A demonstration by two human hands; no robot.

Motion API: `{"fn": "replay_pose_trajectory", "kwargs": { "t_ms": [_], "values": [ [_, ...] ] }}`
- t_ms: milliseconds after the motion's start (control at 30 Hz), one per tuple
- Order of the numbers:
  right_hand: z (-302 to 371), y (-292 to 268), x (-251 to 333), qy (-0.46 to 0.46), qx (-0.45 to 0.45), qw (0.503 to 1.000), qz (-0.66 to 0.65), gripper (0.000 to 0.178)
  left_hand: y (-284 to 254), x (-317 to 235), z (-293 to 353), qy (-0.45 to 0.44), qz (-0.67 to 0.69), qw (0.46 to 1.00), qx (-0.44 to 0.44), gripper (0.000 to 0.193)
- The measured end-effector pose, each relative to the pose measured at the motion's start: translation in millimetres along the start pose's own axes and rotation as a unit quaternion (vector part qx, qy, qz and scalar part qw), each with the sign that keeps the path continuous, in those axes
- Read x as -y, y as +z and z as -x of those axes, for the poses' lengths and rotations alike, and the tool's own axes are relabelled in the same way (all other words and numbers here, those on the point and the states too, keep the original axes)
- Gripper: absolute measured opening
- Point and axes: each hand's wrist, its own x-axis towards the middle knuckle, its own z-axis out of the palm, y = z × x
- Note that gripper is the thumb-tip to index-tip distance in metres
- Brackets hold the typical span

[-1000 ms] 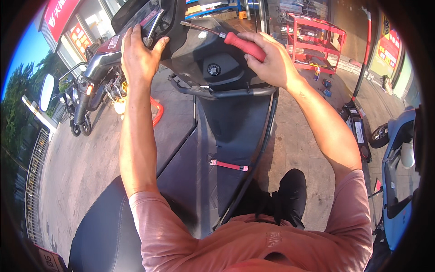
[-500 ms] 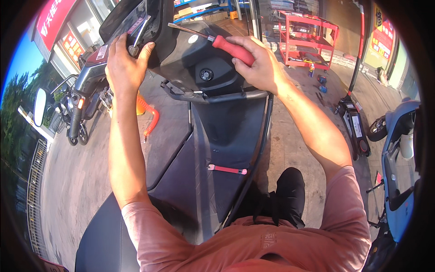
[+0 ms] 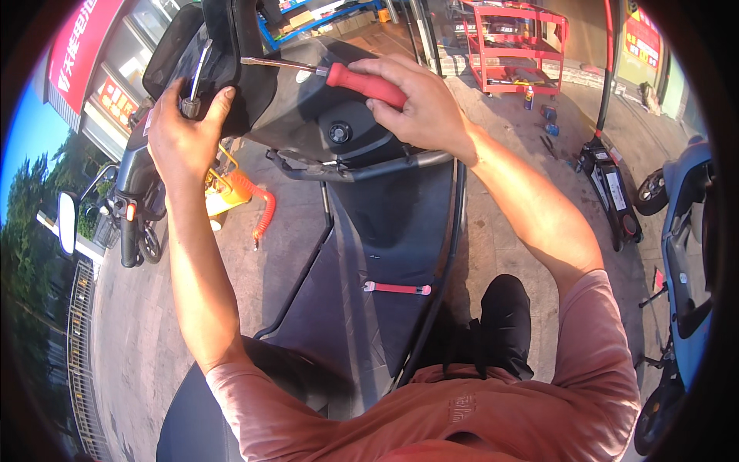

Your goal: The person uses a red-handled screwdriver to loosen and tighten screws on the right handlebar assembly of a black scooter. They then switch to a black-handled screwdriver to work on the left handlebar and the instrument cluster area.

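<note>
My right hand (image 3: 423, 104) grips a screwdriver by its red handle (image 3: 366, 85). Its long metal shaft points left, with the tip against or just over the edge of the scooter's black front panel (image 3: 296, 104). A second screwdriver (image 3: 192, 106), with a dark handle, sits between the thumb and fingers of my left hand (image 3: 183, 142); its shiny shaft points up along the panel's dark glossy part. The left fingertips are partly hidden behind the panel's edge. On the scooter's black footboard (image 3: 369, 223) lies a small wrench (image 3: 397, 289) with a red grip.
A yellow tool with a coiled red hose (image 3: 265, 212) is on the ground at left, near a parked two-wheeler with a mirror (image 3: 68, 223). At the far right stand a red cart (image 3: 519, 50), a floor jack (image 3: 612, 192) and a blue scooter (image 3: 681, 269).
The view has shifted slightly, and both hands and screwdrivers now appear farther left. The red screwdriver's tip has come nearer the panel's upper edge. Both grips are unchanged.
</note>
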Motion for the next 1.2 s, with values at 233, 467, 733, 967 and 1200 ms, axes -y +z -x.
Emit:
{"fn": "replay_pose_trajectory", "kwargs": {
  "t_ms": [233,467,733,967,1200],
  "values": [
    [-5.1,-4.0,-0.7,-0.025,-0.026,0.999,-0.011,0.046,5.8,-15.4,-48.7,-0.062,0.138,0.988,0.034,0.093],
    [-11.3,-16.2,3.0,-0.044,-0.041,0.998,0.021,0.048,5.3,-26.7,-94.6,0.022,0.106,0.992,0.064,0.101],
    [-17.1,-27.3,17.0,-0.046,-0.046,0.997,0.045,0.047,-1.7,-29.0,-104.5,-0.021,0.168,0.972,0.161,0.093],
    [-3.4,-34.2,25.7,0.021,-0.066,0.998,0.013,0.042,-16.7,-47.9,-65.7,-0.164,0.369,0.915,0.016,0.049],
    [16.5,-18.2,46.8,0.149,-0.029,0.938,-0.312,0.039,3.2,-125.1,43.5,-0.302,0.813,0.470,0.162,0.052]
  ]
}}
